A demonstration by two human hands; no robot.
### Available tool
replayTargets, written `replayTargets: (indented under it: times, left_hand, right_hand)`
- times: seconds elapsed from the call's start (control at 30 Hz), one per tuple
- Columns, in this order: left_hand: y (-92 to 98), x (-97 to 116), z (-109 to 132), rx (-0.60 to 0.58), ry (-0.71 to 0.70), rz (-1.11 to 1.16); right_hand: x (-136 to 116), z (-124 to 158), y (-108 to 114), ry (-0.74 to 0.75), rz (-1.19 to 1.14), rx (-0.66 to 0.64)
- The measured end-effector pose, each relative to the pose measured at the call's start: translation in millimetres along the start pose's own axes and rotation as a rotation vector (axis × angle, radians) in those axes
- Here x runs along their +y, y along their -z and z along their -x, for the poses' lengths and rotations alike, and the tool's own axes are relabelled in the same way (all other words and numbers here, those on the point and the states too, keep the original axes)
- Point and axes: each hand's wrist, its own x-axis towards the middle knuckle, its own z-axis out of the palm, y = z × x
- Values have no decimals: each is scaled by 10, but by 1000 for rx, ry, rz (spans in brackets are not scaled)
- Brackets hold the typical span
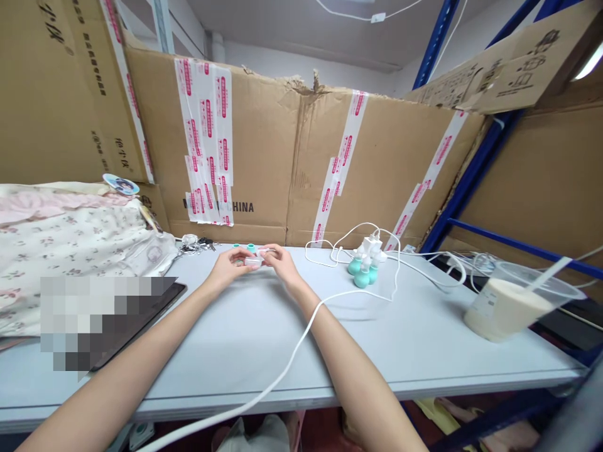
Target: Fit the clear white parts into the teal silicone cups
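Observation:
Near the back of the table, my left hand (228,269) pinches a small clear-white plastic piece (253,260) between thumb and fingers. My right hand (282,263) closes on the same piece from the other side, so both hands meet at it. Its exact kind is too small to make out. Just behind the fingers stand small teal round pieces (251,248), partly hidden. To the right of my hands, a cluster of teal bulbs with white tops (362,271) sits on the table, among white cable.
A white cable (282,376) crosses over my right forearm. On the right stands a plastic cup with a pale drink and straw (513,304). Floral cloth (70,238) and a dark tablet (141,326) lie left; keys (202,245) behind. Cardboard (264,138) walls the back of the grey table (211,358).

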Motion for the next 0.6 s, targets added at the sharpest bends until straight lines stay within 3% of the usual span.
replayTargets:
  times: [0.13, 0.23, 0.4, 0.5, 0.6]
  left_hand:
    - [-41, 88, 63, 114, 45, 251]
    - [-65, 93, 74, 217, 85, 505]
    - [-2, 61, 19, 357, 125, 743]
    - [87, 103, 7, 346, 133, 789]
    - [134, 160, 41, 223, 132, 717]
  right_hand:
    - [40, 75, -162, -152, -182, 123]
    - [62, 150, -273, -195, -284, 115]
    - [94, 192, -326, -213, -238, 133]
    - [73, 155, -244, -205, -184, 199]
    - [40, 121, -153, -187, -173, 221]
